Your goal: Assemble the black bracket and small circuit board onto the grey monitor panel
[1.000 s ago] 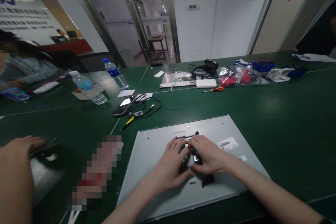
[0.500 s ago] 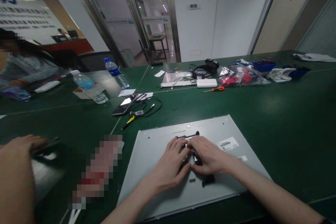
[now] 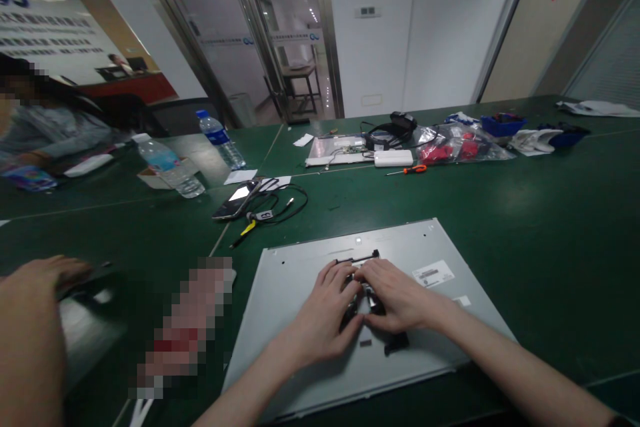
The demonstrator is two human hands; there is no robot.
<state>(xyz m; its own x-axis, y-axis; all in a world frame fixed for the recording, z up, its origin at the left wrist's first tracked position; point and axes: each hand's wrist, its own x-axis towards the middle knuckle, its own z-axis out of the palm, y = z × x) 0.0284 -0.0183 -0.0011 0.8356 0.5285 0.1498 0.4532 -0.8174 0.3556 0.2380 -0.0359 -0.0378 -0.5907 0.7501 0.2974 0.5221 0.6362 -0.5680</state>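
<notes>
A flat grey metal panel (image 3: 295, 280) lies on the green table, with a white label (image 3: 433, 273) on its right part. My left hand (image 3: 330, 310) and my right hand (image 3: 395, 293) meet over its middle, fingertips close together. Both hands have curled fingers around small black parts (image 3: 374, 300), which they largely cover. A thin black strip (image 3: 357, 258) shows just beyond my fingers. Nearer me, another black piece (image 3: 397, 345) and a small dark rectangle (image 3: 366, 343) rest on the panel.
At the left, another person's hand (image 3: 60, 273) is over a dark object. A phone (image 3: 237, 200), cables (image 3: 280, 210) and bottles (image 3: 220, 140) stand beyond. Farther back are an orange-handled screwdriver (image 3: 415, 169), a white box (image 3: 393, 159), plastic bags (image 3: 455, 143) and blue trays (image 3: 503, 125).
The other person's hand at the left has shifted slightly. My own hands have hardly moved.
</notes>
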